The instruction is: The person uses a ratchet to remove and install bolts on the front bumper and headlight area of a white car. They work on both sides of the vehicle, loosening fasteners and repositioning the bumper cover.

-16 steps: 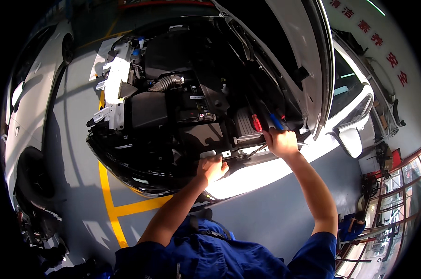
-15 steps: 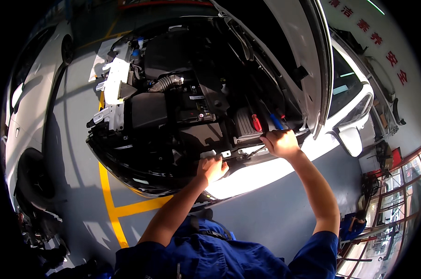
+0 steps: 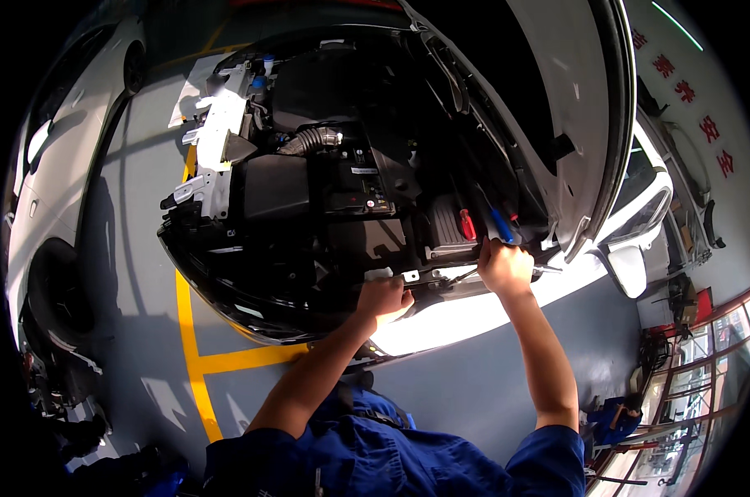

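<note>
My left hand (image 3: 383, 300) is closed at the near edge of the engine bay, by the bright white fender (image 3: 449, 312). Its thumb points right; the fingers curl out of sight beyond the edge. My right hand (image 3: 506, 265) is a fist farther right on the same edge. A thin dark rod (image 3: 464, 277) runs up to this fist from the left, but what the fingers grip is hidden. Just beyond the right hand lie a blue-handled tool (image 3: 501, 225) and a red-handled screwdriver (image 3: 468, 224), the latter on a ribbed black cover (image 3: 445, 222).
The raised hood (image 3: 586, 124) stands above the bay's right side. Inside are a battery (image 3: 360, 201) and a ribbed air hose (image 3: 309, 141). A side mirror (image 3: 626, 271) juts out at right. Another white car (image 3: 69, 149) is parked at left. A person (image 3: 615, 418) sits at lower right.
The whole view has shifted, so the car sits farther right. My right fist has turned more upright, its forearm swung inward. My left hand stays at about the same spot on the edge.
</note>
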Tool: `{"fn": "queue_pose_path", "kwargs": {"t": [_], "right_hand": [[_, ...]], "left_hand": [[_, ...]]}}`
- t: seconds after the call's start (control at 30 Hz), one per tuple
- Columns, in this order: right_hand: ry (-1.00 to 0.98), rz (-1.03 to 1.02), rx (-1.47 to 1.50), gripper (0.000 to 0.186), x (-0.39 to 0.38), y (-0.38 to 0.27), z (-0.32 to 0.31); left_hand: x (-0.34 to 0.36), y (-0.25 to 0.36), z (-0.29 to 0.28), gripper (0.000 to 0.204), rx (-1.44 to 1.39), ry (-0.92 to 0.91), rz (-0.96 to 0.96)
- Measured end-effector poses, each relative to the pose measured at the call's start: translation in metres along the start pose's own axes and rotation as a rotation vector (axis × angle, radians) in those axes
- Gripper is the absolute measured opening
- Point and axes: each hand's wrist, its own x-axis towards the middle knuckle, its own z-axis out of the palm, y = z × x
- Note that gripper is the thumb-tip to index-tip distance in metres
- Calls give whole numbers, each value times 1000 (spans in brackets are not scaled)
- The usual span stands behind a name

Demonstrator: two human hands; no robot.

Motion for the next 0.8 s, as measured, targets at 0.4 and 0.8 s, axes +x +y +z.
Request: {"fn": "queue_pose_path", "kwargs": {"t": [0.4,0.8], "right_hand": [[-57,-887,369,36,23,33,-29],[80,-503,343,31,11,27,-3]], "left_hand": [[2,3,4,36,84,-217,-76],[3,7,1,34,63,-82,-43]]}}
